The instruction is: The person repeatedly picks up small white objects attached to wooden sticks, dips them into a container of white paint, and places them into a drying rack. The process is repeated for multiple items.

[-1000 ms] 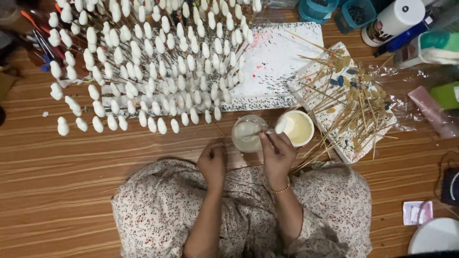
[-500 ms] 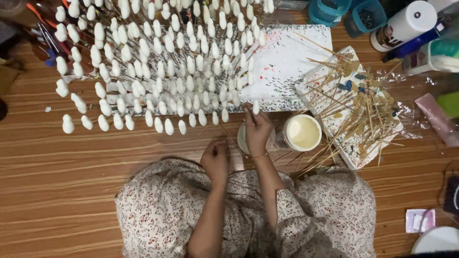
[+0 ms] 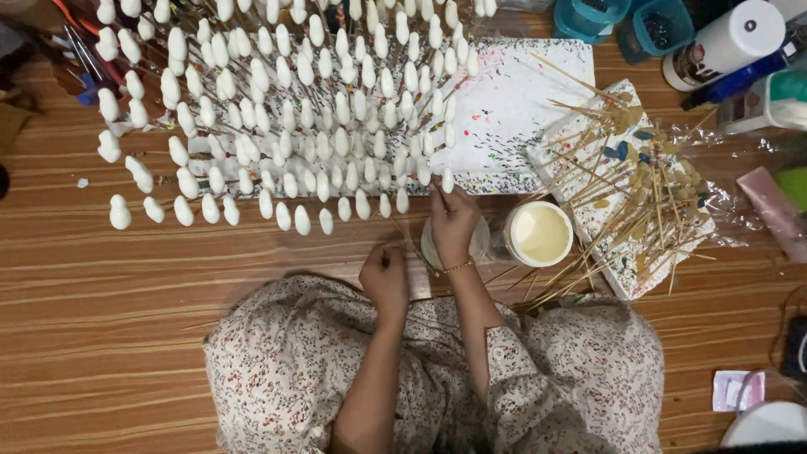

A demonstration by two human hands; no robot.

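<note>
since the frame a second ago the right hand (image 3: 454,220) has left the cups and risen to the near edge of the stick rack, carrying a white-tipped stick (image 3: 447,181) with it; half a second ago it was already reaching there, and now the white tip stands level with the front row. the fingers are pinched shut around the thin shaft just under the white bulb, and a gold bracelet (image 3: 458,267) sits at the wrist. the stick stands at the right end of the front row of white-tipped sticks (image 3: 277,126), a dense field of white oval heads on thin skewers that fans out over the far left of the wooden surface (image 3: 101,286). the left hand (image 3: 385,273) has stayed low, close to the body, curled closed around another thin stick whose end is hard to make out. under the right wrist is a clear cup (image 3: 479,244), mostly hidden, and just beside it to the right an open cup of cream paint (image 3: 539,233). behind these lies a white paint-speckled board (image 3: 513,109). to the right a second speckled board carries a loose pile of bare skewers (image 3: 630,193). bottles and teal containers (image 3: 588,17) stand along the far right edge.
</note>
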